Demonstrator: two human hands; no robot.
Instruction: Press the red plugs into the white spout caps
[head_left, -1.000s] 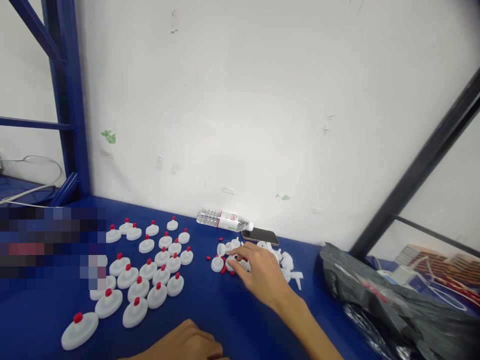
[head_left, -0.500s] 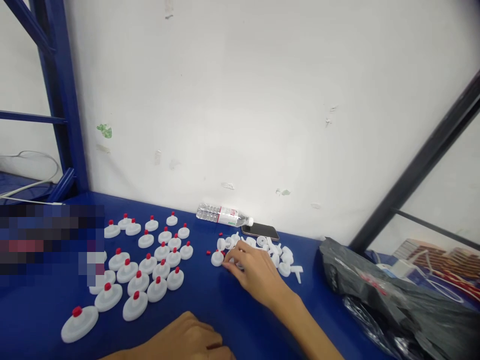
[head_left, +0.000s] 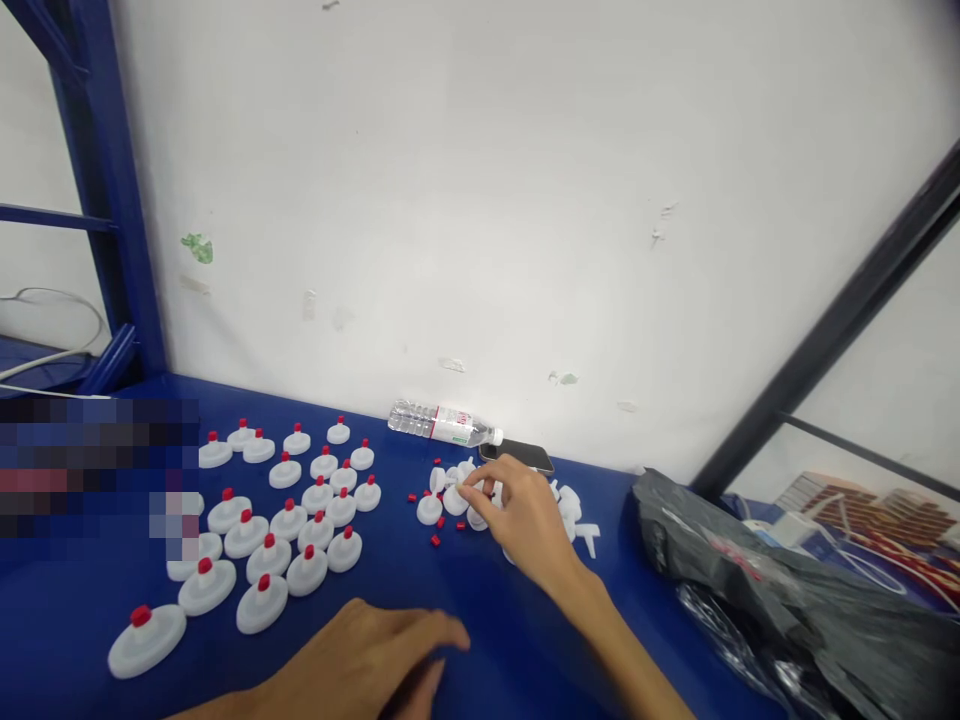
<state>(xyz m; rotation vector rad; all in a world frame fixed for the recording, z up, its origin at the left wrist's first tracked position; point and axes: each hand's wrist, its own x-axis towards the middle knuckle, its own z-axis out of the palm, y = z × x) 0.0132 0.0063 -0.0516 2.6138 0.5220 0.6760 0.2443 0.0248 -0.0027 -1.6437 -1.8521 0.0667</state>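
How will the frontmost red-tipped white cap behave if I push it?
The cap would probably slide rather than tip, since it sits broad and low. It looks like moulded plastic, so likely light and stiff. Stood on its round edge, it might roll.

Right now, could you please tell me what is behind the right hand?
Behind the right hand, a dark phone and white plastic pieces partly show; whatever the palm and fingers cover cannot be seen.
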